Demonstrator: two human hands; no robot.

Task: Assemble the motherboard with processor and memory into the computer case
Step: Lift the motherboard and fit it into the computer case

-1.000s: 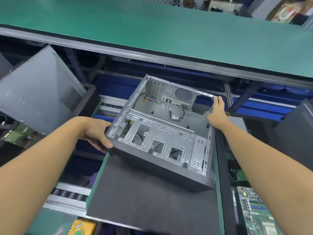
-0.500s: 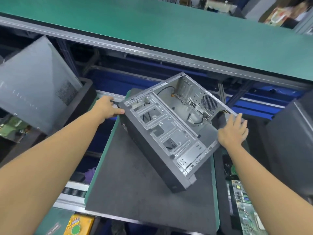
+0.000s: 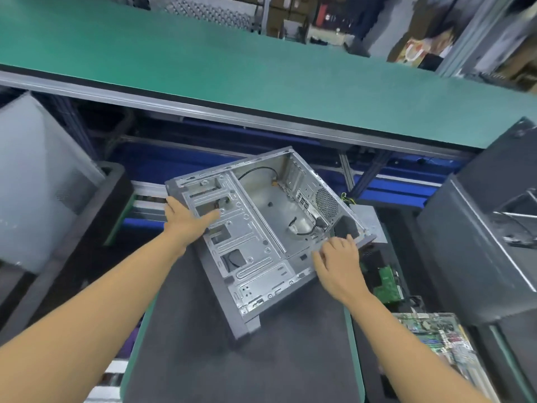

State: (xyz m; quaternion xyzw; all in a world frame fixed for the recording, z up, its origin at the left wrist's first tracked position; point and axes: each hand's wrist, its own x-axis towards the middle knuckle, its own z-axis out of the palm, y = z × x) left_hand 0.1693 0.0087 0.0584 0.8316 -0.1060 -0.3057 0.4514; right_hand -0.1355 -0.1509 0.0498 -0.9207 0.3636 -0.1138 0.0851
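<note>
- The computer case (image 3: 261,228) lies open side up on the dark grey mat (image 3: 232,370) and is turned at a slant to the mat's edges.
- My left grip (image 3: 189,219) holds the case's far left corner. Its thumb lies flat on the perforated metal drive plate and its fingers wrap over the outer wall.
- My right grip (image 3: 337,257) is on the near right rim of the case, with its fingers curled down over the edge and closed on the metal.
- Inside the case I see bare sheet metal, loose black cables (image 3: 305,232) and a round vent grille (image 3: 327,203) in the rear wall.
- A motherboard (image 3: 436,335) lies to the right of the mat, apart from the case. A smaller green board (image 3: 386,283) lies just beyond it.
- Another dark case (image 3: 479,242) stands to the right, and a grey case panel (image 3: 37,184) leans on the left.
- A green counter (image 3: 261,68) runs across above all this.
</note>
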